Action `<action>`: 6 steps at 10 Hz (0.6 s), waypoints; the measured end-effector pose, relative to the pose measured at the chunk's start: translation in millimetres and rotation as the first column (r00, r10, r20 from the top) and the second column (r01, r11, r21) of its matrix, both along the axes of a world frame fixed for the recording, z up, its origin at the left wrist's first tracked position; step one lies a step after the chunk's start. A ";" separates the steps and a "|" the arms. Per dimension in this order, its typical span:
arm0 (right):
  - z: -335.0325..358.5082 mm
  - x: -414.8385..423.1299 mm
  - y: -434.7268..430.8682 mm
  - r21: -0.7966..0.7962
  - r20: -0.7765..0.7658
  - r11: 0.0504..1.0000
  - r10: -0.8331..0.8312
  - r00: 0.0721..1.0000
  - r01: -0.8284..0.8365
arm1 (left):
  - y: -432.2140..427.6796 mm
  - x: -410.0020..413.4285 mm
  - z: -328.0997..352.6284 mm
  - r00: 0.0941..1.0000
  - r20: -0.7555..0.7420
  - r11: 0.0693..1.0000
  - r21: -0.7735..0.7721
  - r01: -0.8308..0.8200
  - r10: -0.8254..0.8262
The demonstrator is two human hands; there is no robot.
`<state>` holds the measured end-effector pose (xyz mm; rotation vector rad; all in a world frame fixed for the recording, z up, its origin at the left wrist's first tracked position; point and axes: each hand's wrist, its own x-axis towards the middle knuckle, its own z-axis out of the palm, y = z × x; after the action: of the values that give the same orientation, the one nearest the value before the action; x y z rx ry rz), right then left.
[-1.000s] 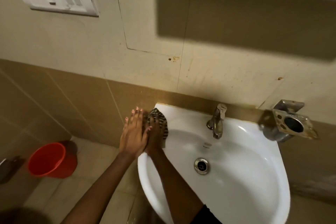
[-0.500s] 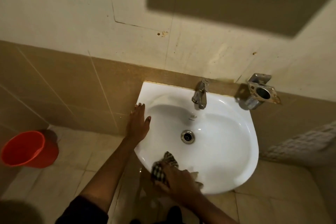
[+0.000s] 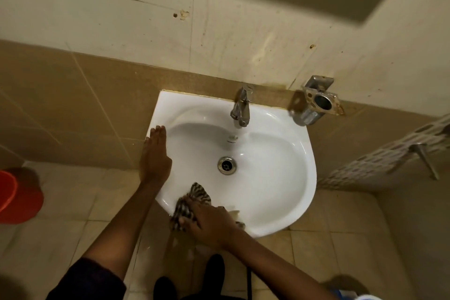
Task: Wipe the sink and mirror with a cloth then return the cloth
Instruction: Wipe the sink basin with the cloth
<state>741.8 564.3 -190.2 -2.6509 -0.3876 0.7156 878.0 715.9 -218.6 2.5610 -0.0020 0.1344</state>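
The striped cloth [image 3: 191,204] is bunched under the pressed-together grip of the right hand [image 3: 209,223] on the near rim of the sink [image 3: 287,202], lower centre of frame, with the unwiped rim running rightward, while the left hand [image 3: 154,156] lies flat and spread on the left rim.

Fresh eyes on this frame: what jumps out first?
The white sink fills the centre, with a steel tap at its back edge. At its near rim the right hand presses a striped cloth against the porcelain, while the left hand lies flat on the left rim. An orange bucket stands on the floor at far left.
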 end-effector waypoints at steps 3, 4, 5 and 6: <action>23.8 2.3 -248.9 -0.315 0.020 0.896 0.336 0.942 -0.313 | 0.5 -0.7 -2.2 1.000 -0.001 0.997 -0.080 -0.022 0.022; 16.5 67.0 -285.6 -0.493 0.111 0.813 0.412 0.904 -0.310 | 0.5 2.2 -4.2 0.999 0.002 0.995 -0.087 -0.041 0.041; 4.4 126.0 -282.4 -0.562 0.092 0.758 0.456 0.885 -0.332 | -1.4 3.1 -0.7 0.996 -0.015 0.990 -0.113 -0.089 0.088; -40.7 153.0 -262.0 -0.617 0.131 0.693 0.557 0.820 -0.372 | -1.2 5.3 -1.4 0.995 -0.020 0.990 -0.103 -0.096 0.095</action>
<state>894.8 302.3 -230.9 -3.2911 -1.1520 0.6178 883.3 714.7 -220.0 2.4582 0.1304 0.1479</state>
